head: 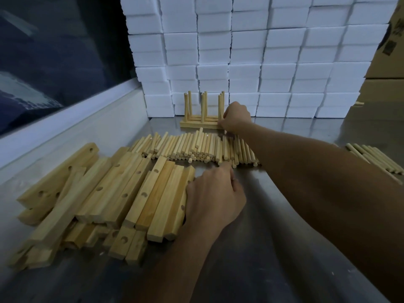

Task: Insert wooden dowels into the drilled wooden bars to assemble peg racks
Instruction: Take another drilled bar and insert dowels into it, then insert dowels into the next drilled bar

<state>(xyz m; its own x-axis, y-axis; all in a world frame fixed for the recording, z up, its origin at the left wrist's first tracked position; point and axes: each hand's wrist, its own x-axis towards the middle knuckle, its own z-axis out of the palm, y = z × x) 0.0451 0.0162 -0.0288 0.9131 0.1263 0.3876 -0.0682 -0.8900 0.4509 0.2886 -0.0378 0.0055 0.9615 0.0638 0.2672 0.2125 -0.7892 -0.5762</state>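
Your left hand [215, 196] and right hand [237, 117] are bare, forearms unsleeved; no gloves or watch.

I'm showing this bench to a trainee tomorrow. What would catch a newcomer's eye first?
Probably the wall of white foam blocks at the back, with a finished peg rack standing before it under the right hand. Next, the dowel heap mid-table and the drilled bars beside the left hand.

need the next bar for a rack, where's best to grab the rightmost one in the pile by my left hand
Take the rightmost bar around its middle, coming from its open right side, where the left hand already rests. It lies flat on top of the pile with bare table on that side, while other bars crowd its left. A grip across its narrow width should lift it level.
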